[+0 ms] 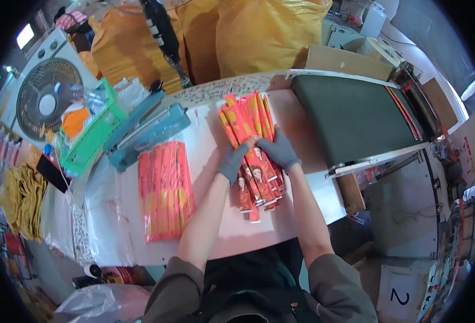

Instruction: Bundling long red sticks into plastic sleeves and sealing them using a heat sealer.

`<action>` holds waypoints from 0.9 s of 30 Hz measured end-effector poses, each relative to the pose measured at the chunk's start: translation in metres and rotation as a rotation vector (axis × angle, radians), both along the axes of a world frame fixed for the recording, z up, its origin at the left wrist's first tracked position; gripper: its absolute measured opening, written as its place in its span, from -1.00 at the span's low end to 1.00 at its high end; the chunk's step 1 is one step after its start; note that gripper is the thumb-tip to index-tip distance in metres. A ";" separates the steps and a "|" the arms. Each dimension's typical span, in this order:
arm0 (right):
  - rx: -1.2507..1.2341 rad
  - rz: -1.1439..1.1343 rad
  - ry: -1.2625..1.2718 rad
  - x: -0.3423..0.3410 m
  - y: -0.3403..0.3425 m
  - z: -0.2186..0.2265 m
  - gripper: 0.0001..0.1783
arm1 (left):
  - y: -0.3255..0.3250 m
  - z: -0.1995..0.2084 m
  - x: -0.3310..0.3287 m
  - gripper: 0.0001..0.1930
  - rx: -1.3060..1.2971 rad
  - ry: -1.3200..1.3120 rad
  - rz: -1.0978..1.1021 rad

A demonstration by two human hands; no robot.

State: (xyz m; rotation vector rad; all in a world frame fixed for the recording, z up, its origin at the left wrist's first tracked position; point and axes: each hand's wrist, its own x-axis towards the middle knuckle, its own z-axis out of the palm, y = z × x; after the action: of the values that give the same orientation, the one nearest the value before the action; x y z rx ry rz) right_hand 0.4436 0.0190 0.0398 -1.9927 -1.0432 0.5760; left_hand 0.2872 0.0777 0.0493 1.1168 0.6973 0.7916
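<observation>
Both gloved hands, left hand (233, 163) and right hand (279, 149), press flat, open, on glossy red packets (250, 126).

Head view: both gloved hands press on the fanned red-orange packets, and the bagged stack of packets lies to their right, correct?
Not quite. In the head view the bagged stack lies to the left of the hands, not the right. Both the left hand and right hand do rest on the fanned packets.

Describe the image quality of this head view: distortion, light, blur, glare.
Head view: strong fisheye, the conveyor belt and table edge bow, black corners ring the frame. Light is even and soft; the red packets under the left hand and right hand look sharp. The window blows out white; the rim smears.
</observation>
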 end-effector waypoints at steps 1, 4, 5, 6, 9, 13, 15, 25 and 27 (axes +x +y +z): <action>0.097 0.048 0.143 -0.006 -0.010 -0.009 0.26 | -0.010 0.003 -0.003 -0.47 -0.183 -0.029 -0.089; 0.211 0.170 0.523 -0.069 -0.073 0.014 -0.22 | -0.063 -0.022 -0.069 -0.58 -0.133 0.033 -0.029; 0.132 0.226 0.558 -0.081 -0.104 0.013 -0.22 | -0.091 -0.009 -0.094 -0.63 -0.164 0.013 -0.089; 0.005 0.311 0.721 -0.093 -0.133 0.022 -0.18 | -0.115 -0.011 -0.122 -0.66 -0.155 0.045 -0.108; -0.066 0.549 0.740 -0.124 -0.211 0.012 -0.07 | -0.158 0.001 -0.193 -0.58 -0.064 0.236 -0.507; 0.065 0.486 0.639 -0.154 -0.228 0.015 0.08 | -0.181 0.023 -0.180 -0.48 0.016 0.244 -0.476; 0.174 0.494 0.644 -0.153 -0.203 0.037 0.11 | -0.164 0.045 -0.172 -0.42 0.008 0.161 -0.379; 0.561 0.636 0.622 -0.140 -0.133 0.138 0.40 | -0.097 0.060 -0.163 -0.11 0.470 0.128 -0.389; 0.853 0.579 0.716 -0.150 -0.125 0.168 0.61 | -0.115 0.111 -0.140 0.00 0.375 -0.530 -0.004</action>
State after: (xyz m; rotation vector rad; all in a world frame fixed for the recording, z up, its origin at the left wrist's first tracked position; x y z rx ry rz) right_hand 0.2936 -0.1056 0.2081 -0.6428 -1.1170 0.8673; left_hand 0.1470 -0.0375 0.1598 1.1678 0.1001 1.1880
